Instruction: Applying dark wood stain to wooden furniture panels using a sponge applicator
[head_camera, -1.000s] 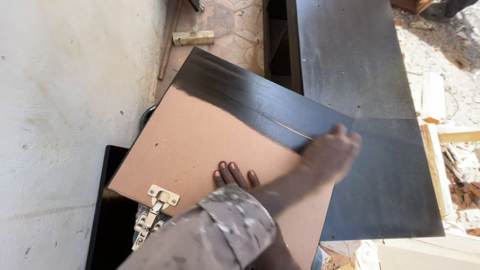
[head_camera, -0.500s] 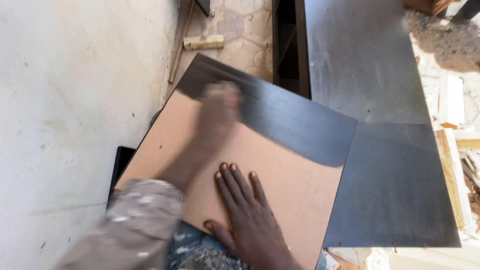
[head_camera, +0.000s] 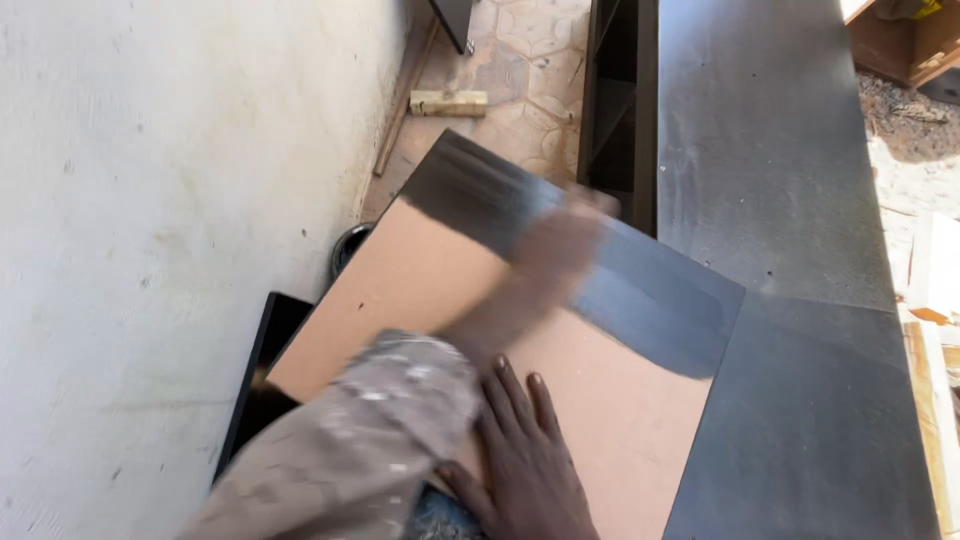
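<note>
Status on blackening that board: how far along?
Done: the far strip of the board is coated black. In hand: the left hand, motion-blurred, is at the edge of that strip; I cannot tell whether it holds a rag. The right hand lies flat on the bare part. Left: the nearer brown area, over half the face, is uncoated.

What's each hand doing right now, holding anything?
Left hand: blurred over the board's black-painted strip; what it holds, if anything, cannot be told.
Right hand: open, flat on the board's unpainted brown part, holding nothing.
</note>
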